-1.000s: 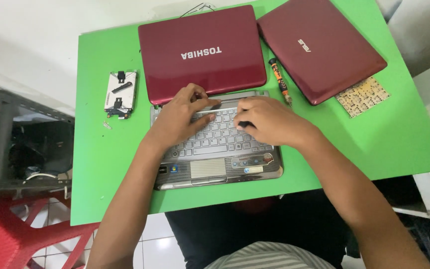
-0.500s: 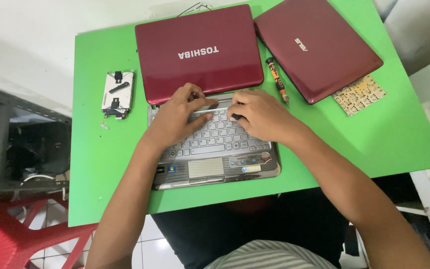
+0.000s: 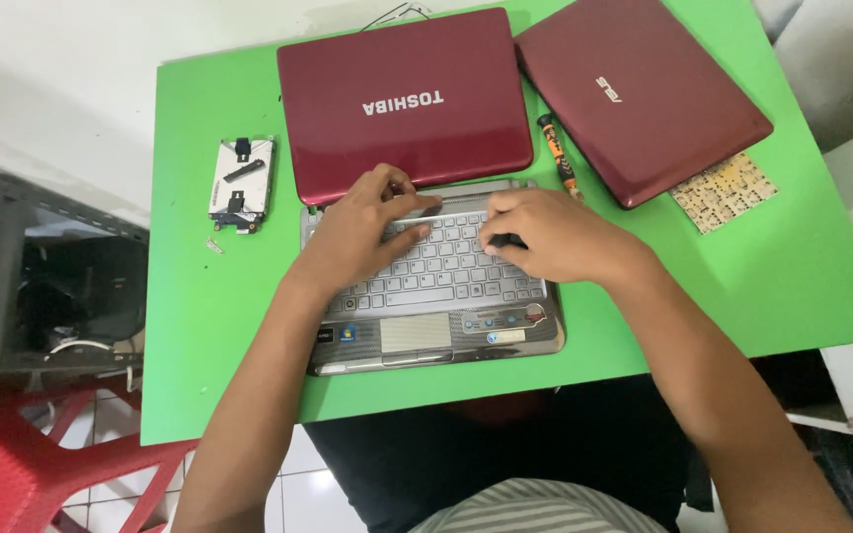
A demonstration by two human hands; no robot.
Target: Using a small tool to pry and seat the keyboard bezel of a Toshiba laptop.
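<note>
A silver laptop base (image 3: 426,336) lies on the green table (image 3: 209,345), its red lid (image 3: 407,99) folded flat back. My left hand (image 3: 367,232) rests on the keyboard (image 3: 446,281) with its fingertips spread along the top row. My right hand (image 3: 560,242) is at the keyboard's upper right, fingers curled around a small dark tool (image 3: 510,240) that touches the keys. Most of that tool is hidden by the fingers.
A second closed red laptop (image 3: 644,94) lies at the back right, with an orange-and-black screwdriver (image 3: 557,153) beside it. A beige gridded sheet (image 3: 723,190) sits right. A hard drive in its bracket (image 3: 241,178) lies left. A red chair (image 3: 12,474) and dark shelf (image 3: 51,286) stand left.
Both hands stay at the keyboard's top edge, with only small finger shifts. The view has drifted slightly.
</note>
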